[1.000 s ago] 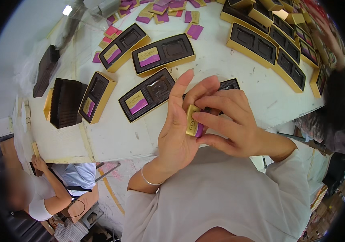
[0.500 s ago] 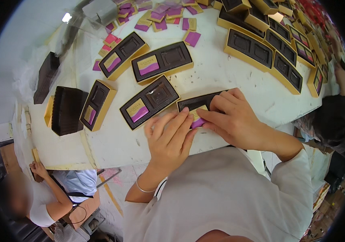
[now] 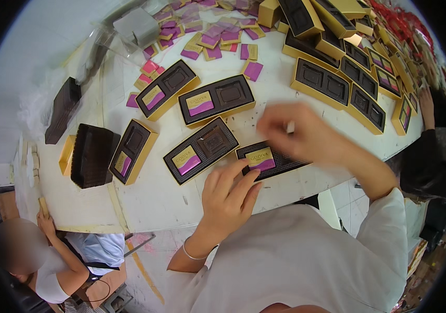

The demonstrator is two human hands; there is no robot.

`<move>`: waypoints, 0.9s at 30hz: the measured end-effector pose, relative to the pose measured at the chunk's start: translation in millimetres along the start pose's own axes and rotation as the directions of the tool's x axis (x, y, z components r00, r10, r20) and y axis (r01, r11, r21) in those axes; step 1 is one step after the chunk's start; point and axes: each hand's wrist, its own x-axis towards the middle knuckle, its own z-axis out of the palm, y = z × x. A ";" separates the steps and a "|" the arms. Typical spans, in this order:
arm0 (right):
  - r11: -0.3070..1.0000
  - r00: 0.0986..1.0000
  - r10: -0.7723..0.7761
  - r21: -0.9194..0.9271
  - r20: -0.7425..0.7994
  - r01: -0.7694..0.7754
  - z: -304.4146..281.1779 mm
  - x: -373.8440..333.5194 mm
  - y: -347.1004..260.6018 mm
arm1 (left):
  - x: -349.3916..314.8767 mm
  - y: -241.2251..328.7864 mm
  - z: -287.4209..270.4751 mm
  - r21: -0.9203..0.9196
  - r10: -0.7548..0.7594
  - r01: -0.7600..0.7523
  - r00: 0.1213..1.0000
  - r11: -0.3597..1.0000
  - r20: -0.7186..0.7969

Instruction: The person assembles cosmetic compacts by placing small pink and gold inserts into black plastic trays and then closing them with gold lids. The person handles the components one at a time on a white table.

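A gold box with a black tray lies in front of me. In its left hollow sits a flat gold-and-purple wrapped chocolate square. My left hand is open, fingers stretched out, their tips by the near left edge of that box and the wrapped square. My right hand hovers over the box's right end, hiding part of it. Motion smears its fingers, so a hold cannot be made out. Just left lies a similar open box, with one wrapped square and a bare right hollow.
More part-filled boxes stand farther off. Loose wrapped squares are scattered at the back. Boxes are piled at right. Black trays stack at left. A co-worker sits lower left; another person's arm shows at far right.
My right hand has lifted off the wrapped square and moved up and right. My left hand has drawn back slightly, uncovering the square in the box. The whole view has shifted a little.
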 end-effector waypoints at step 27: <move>0.904 0.989 -0.145 -0.400 0.042 0.149 -65.0 65.6 41.3 | 199.0 -49.3 -20.4 0.314 -0.132 0.007 0.916 0.950 0.378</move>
